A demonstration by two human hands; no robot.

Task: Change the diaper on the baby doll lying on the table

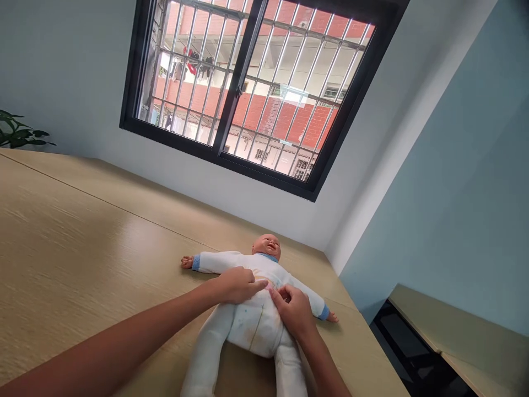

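Both hands pinch the front of the doll's suit (252,320): left hand (237,285) on its chest, right hand (294,309) beside. Tugging could slide the doll (266,247) across the tabletop (82,237).

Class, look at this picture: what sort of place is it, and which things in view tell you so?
Probably a plain indoor room, perhaps a practice room. A long wooden table bears a baby doll under both hands, and a barred window faces a brick building.
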